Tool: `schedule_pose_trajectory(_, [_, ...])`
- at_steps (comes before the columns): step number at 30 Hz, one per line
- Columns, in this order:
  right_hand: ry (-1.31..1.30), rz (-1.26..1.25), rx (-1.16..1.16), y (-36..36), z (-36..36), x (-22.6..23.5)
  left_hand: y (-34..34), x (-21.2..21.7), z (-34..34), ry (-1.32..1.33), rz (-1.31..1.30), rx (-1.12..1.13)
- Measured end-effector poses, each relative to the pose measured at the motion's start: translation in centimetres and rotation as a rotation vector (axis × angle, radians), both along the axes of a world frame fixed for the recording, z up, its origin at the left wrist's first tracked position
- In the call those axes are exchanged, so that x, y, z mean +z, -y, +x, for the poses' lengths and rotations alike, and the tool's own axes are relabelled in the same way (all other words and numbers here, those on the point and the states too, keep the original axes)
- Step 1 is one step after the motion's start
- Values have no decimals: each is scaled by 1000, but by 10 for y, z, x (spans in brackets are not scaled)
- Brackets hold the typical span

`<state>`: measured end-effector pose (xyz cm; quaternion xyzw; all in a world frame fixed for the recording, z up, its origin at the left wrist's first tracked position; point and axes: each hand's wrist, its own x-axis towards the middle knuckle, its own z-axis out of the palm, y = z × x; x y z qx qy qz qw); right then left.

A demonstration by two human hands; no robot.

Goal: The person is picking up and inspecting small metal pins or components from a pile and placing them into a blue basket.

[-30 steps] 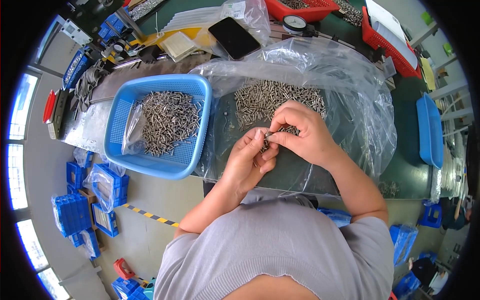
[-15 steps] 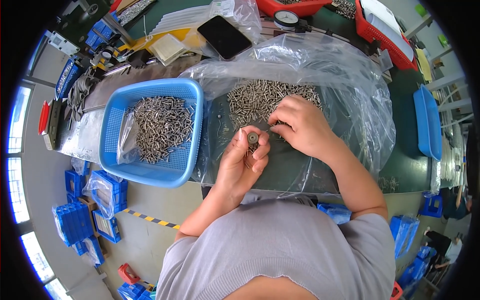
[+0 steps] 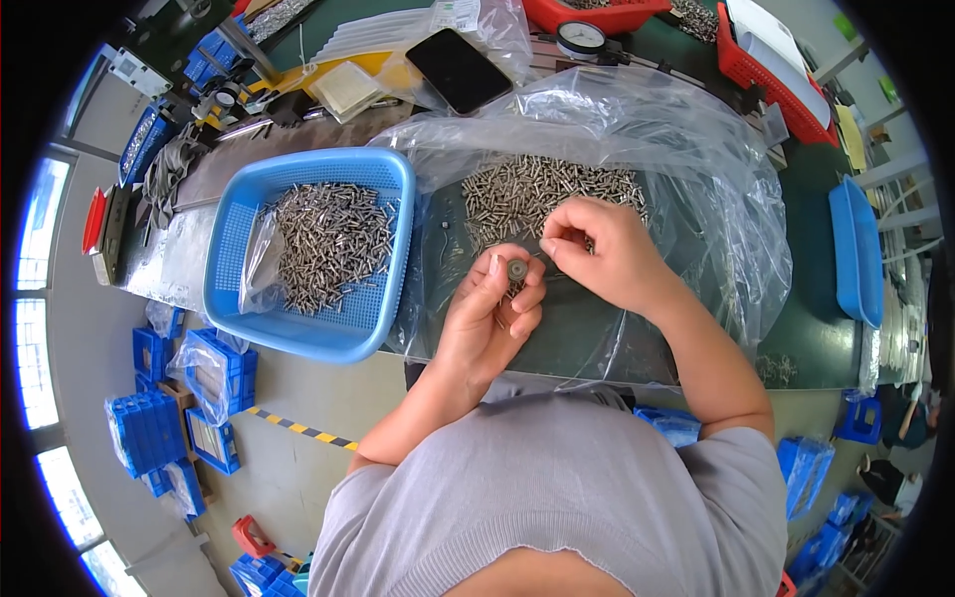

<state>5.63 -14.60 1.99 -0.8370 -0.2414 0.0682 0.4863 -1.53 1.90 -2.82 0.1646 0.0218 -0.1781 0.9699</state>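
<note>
My left hand (image 3: 487,310) is closed round a small metal ring (image 3: 516,270), its round face turned up between thumb and fingers. Some small metal pins show under the ring, within the curled fingers. Just to the right, my right hand (image 3: 615,257) is pinched, thumb against fingertip; whatever lies between them is too small to make out. Beyond both hands a heap of small metal pins (image 3: 527,189) lies on a clear plastic sheet (image 3: 686,179). A blue plastic basket (image 3: 328,343) at the left holds many more pins (image 3: 328,239) and a clear plastic bag (image 3: 261,267).
At the back lie a black phone (image 3: 460,72) and a dial gauge (image 3: 581,38). Red baskets (image 3: 771,85) stand at the far edge and far right. A blue tray (image 3: 858,254) sits at the right edge, and measuring stands (image 3: 227,95) at the far left.
My right hand has drawn slightly back from the heap, its fingers more curled. The left hand still holds the ring. The whole view has shifted a little.
</note>
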Motion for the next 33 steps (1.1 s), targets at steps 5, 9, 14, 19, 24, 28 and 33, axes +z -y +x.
schedule_pose_trajectory(5, [-432,396,108,2,-4,4,0,1,1,-14,24,4])
schedule_pose_trajectory(9, [-259,458,155,0,-4,-2,1,1,1,-6,44,-2])
schedule_pose_trajectory(14, [-125,360,208,-4,-5,1,1,2,0,-19,90,3])
schedule_pose_trajectory(19, [-74,305,217,-4,-7,6,1,2,0,-21,107,-6])
schedule_pose_trajectory(24, [-43,247,295,0,-1,3,1,0,0,9,107,-19])
schedule_pose_trajectory(28, [-207,336,284,0,2,0,1,5,1,-28,119,-38])
schedule_pose_trajectory(33, [-38,174,287,-2,-2,4,2,4,1,-35,114,-45])
